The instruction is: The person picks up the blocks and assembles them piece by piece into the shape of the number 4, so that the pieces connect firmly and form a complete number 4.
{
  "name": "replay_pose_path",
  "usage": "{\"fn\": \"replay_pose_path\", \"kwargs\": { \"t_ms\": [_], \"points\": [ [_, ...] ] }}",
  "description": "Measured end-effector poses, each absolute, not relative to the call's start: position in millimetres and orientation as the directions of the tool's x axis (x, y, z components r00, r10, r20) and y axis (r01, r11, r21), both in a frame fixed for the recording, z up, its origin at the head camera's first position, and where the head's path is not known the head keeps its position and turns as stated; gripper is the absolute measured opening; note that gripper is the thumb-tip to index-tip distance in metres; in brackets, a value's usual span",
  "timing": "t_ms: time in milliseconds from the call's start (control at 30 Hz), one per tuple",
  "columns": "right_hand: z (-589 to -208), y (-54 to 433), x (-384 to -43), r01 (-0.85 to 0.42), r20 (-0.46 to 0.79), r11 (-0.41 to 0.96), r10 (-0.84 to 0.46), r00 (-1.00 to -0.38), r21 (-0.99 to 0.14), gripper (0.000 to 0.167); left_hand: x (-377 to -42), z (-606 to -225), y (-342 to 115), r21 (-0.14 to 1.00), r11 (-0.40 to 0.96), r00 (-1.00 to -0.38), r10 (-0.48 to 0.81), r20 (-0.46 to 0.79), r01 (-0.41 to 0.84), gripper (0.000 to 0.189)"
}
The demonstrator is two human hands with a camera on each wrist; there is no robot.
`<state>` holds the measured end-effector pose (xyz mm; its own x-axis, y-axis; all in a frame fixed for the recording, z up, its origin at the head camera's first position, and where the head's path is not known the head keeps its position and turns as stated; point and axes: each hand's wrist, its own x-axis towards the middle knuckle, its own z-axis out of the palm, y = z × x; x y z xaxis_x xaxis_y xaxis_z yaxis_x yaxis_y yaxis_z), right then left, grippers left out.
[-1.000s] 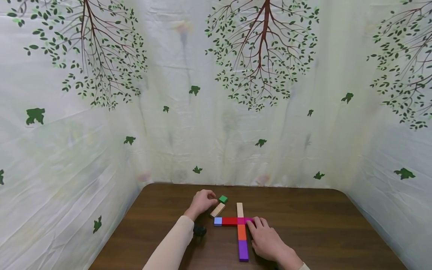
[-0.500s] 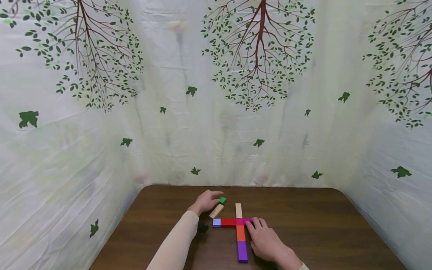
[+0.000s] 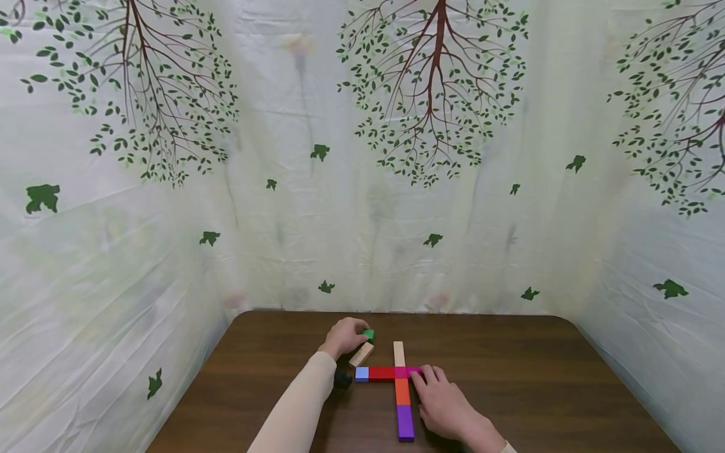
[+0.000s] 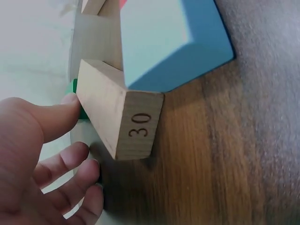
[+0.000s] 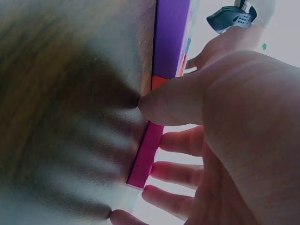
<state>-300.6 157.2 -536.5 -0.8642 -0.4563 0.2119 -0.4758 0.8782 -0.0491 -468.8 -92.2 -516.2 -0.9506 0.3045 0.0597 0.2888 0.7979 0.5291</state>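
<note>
Near the back of the table, my left hand [image 3: 343, 336] pinches a small green block [image 3: 369, 335] between thumb and fingers. In the left wrist view the thumb lies on the green block, mostly hidden behind a plain wooden block [image 4: 139, 124] marked 30. My right hand [image 3: 447, 406] rests on the table, its fingertips touching a magenta block [image 5: 144, 157] and its thumb beside an orange block [image 3: 403, 391]. Light blue [image 3: 362, 374], red [image 3: 381, 374], purple [image 3: 405, 423] and plain wooden [image 3: 399, 353] blocks make up a cross shape with these.
The dark wooden table [image 3: 510, 365] has rounded back corners. A white cloth [image 3: 362, 220] printed with trees and leaves surrounds it at the back and sides. A black device [image 3: 342, 379] sits at my left wrist.
My left fingers have come from beside the green block, reached over it, and closed on it, and it has shifted slightly left. My right hand stays put at the magenta block.
</note>
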Motion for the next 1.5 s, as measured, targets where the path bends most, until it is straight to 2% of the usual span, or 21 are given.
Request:
{"fn": "replay_pose_path", "kwargs": {
  "t_ms": [367, 500, 567, 667, 800, 933, 1067, 1200, 1333, 1500],
  "points": [
    [-536.1, 156.8, -300.7, -0.475, 0.216, 0.879, -0.456, -0.863, -0.046, 0.052, -471.7, -513.7, -98.8, 0.539, 0.806, -0.969, 0.183, 0.164, 0.243, 0.016],
    [-536.9, 157.0, -299.0, -0.479, 0.228, 0.877, -0.458, -0.859, -0.045, 0.051, -472.5, -516.1, -101.8, 0.569, 0.784, -0.967, 0.171, 0.189, 0.25, 0.014],
    [-537.5, 156.9, -298.9, -0.48, 0.228, 0.876, -0.459, -0.859, -0.046, 0.051, -472.4, -516.9, -102.9, 0.585, 0.767, -0.963, 0.186, 0.193, 0.265, 0.019],
    [-537.6, 156.7, -299.1, -0.48, 0.225, 0.876, -0.459, -0.859, -0.045, 0.05, -470.8, -515.4, -104.3, 0.618, 0.734, -0.959, 0.215, 0.184, 0.283, 0.026],
    [-536.1, 156.0, -299.7, -0.478, 0.219, 0.877, -0.458, -0.862, -0.046, 0.05, -468.0, -510.6, -103.9, 0.652, 0.708, -0.962, 0.215, 0.169, 0.272, 0.017],
    [-534.8, 155.5, -300.1, -0.474, 0.21, 0.879, -0.454, -0.866, -0.055, 0.051, -467.3, -508.4, -102.1, 0.698, 0.674, -0.97, 0.188, 0.154, 0.241, 0.022],
    [-535.1, 156.2, -299.6, -0.482, 0.224, 0.875, -0.461, -0.859, -0.047, 0.051, -469.4, -509.2, -98.8, 0.806, 0.566, -0.982, 0.166, 0.095, 0.173, 0.029],
    [-536.9, 156.9, -300.2, -0.484, 0.232, 0.874, -0.464, -0.855, -0.036, 0.051, -470.1, -509.5, -94.3, 0.879, 0.462, -0.987, 0.148, 0.059, 0.122, 0.026],
    [-538.6, 157.0, -301.8, -0.476, 0.216, 0.879, -0.458, -0.862, -0.039, 0.052, -466.1, -506.0, -90.9, 0.881, 0.447, -0.982, 0.167, 0.091, 0.158, 0.024],
    [-539.3, 157.1, -302.5, -0.474, 0.223, 0.88, -0.455, -0.862, -0.036, 0.052, -467.3, -507.7, -87.5, 0.836, 0.501, -0.969, 0.207, 0.137, 0.225, 0.029]
  ]
}}
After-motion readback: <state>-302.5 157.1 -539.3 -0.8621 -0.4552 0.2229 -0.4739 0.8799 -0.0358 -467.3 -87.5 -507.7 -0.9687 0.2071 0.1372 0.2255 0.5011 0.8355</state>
